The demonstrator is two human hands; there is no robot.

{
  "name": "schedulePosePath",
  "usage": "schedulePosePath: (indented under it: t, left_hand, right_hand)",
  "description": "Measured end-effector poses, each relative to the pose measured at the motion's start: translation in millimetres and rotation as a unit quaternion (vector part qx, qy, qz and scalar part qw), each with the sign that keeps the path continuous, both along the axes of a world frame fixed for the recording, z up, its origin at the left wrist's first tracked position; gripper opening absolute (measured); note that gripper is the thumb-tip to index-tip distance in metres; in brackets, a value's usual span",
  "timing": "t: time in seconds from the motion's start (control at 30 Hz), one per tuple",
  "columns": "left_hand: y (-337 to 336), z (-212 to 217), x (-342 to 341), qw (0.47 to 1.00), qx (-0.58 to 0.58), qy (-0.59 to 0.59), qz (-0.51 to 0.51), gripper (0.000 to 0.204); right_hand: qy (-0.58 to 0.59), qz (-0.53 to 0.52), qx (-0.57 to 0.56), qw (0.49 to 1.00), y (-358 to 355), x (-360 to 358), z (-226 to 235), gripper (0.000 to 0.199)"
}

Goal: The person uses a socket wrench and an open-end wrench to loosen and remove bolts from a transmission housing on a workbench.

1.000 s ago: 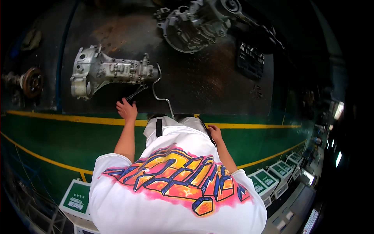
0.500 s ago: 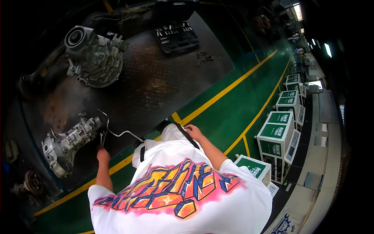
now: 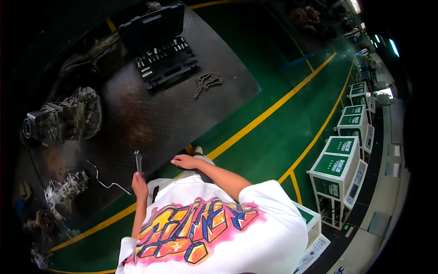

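My left hand point(image 3: 139, 185) is closed around steel wrenches point(image 3: 138, 160), which point up and away over the near edge of the dark metal table. They overlap, so their number is unclear. My right hand point(image 3: 183, 161) is in front of my body at the table's near edge, fingers stretched out and nothing held. Left of the wrenches, a bent metal rod point(image 3: 106, 183) lies on the table. Beyond it, at the left end, sits a small gearbox point(image 3: 66, 188). A larger gearbox point(image 3: 64, 118) stands farther back.
An opened black socket set case point(image 3: 171, 75) rests on the table's far part, with a metal chain point(image 3: 210, 81) beside it. The tabletop is tread plate point(image 3: 182, 109). Green floor with yellow lines lies to the right, where white-framed cabinets point(image 3: 335, 157) stand in a row.
My view has turned, so the table's things appear shifted left. My left hand has carried the wrenches away from the small gearbox toward the right. My right hand has come forward from my side.
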State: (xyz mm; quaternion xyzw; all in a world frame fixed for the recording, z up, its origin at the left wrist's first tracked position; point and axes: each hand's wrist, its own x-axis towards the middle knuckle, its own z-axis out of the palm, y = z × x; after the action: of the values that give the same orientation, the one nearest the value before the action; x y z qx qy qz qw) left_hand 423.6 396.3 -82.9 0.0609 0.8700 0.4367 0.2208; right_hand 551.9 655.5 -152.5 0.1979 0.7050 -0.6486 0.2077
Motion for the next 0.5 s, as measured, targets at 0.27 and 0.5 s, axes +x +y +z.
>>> schedulePosePath:
  t: [0.27,0.5]
  left_hand:
    - [221.5,82.6,17.9,0.956,-0.032,0.126,-0.264,0.023]
    - [301.8,8.6,-1.7,0.909,0.215,-0.247,-0.256,0.029]
  right_hand:
    - [-0.022,-0.360,-0.168,0.918,63.8,-59.8,89.5,0.027]
    - [0.046,-0.436,-0.206,0.875,145.0,-41.0,90.1,0.035]
